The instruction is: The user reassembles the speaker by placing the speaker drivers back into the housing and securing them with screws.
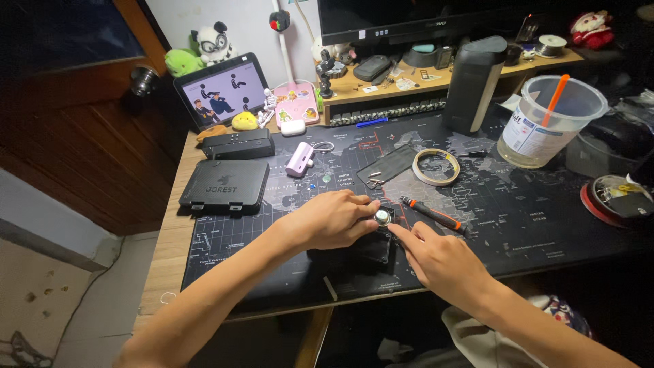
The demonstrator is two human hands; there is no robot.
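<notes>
My left hand (pixel 332 219) rests over a small black device (pixel 375 247) on the dark map-printed desk mat (pixel 518 204). Its fingertips pinch a small round silver part (pixel 383 217) at the device's top. My right hand (pixel 439 261) lies just right of the device, with the index finger pointing at its edge below the silver part. A screwdriver with an orange and black handle (pixel 430 214) lies on the mat just beyond my right hand.
A roll of tape (pixel 436 166), a dark flat sheet (pixel 387 164) and small screws lie beyond the hands. Two black cases (pixel 225 185) sit at the left, a clear tub with an orange stick (pixel 548 120) at the right, a tablet (pixel 219 90) behind.
</notes>
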